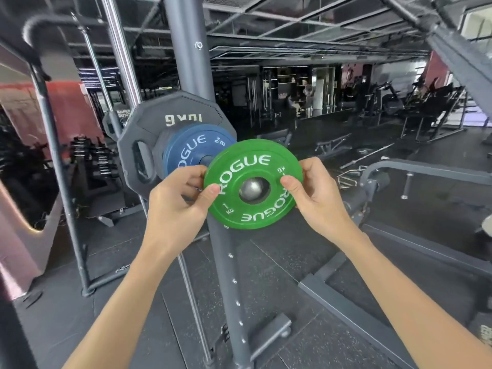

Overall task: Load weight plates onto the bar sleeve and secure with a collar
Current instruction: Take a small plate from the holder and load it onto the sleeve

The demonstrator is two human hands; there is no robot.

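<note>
A small green 1 kg plate (pixel 251 209) sits at the tip of the bar sleeve (pixel 252 188), whose steel end shows through the plate's hole. My left hand (pixel 178 203) pinches the plate's left edge, thumb on its face. My right hand (pixel 314 193) pinches the right edge the same way. Further in on the sleeve sit a blue 2 kg plate (pixel 191 147) and, behind it, a large black 10 kg plate (pixel 149 134). A short bare stretch of sleeve separates green from blue. No collar is in view.
A grey rack upright (pixel 190 49) rises behind the plates, and its slanted leg (pixel 229 275) runs down below my hands. Chrome guide rods (pixel 119 57) stand to the left. A grey frame (pixel 399 169) and bench lie right, on black rubber floor.
</note>
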